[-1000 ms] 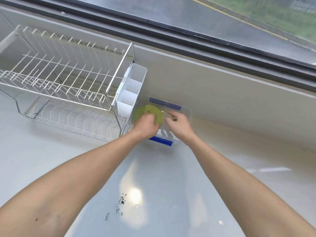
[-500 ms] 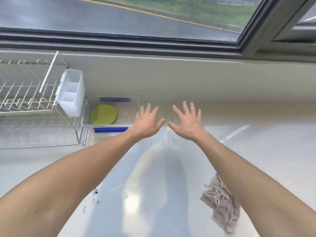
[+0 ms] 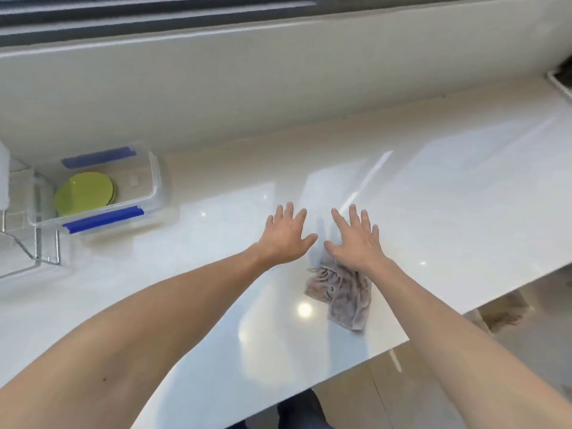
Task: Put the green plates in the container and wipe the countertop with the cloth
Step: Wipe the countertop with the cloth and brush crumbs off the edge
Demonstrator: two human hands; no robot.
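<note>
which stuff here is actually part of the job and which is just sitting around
Part of the job: green plates, clear container, crumpled cloth, white countertop, left hand, right hand.

Just lying about: wire dish rack, window frame.

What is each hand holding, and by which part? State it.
Nothing. The left hand and right hand are open, fingers spread; the cloth lies ungripped on the countertop.

Plates (image 3: 83, 193) lie in container (image 3: 156, 181), cloth (image 3: 343, 292) well right.
</note>
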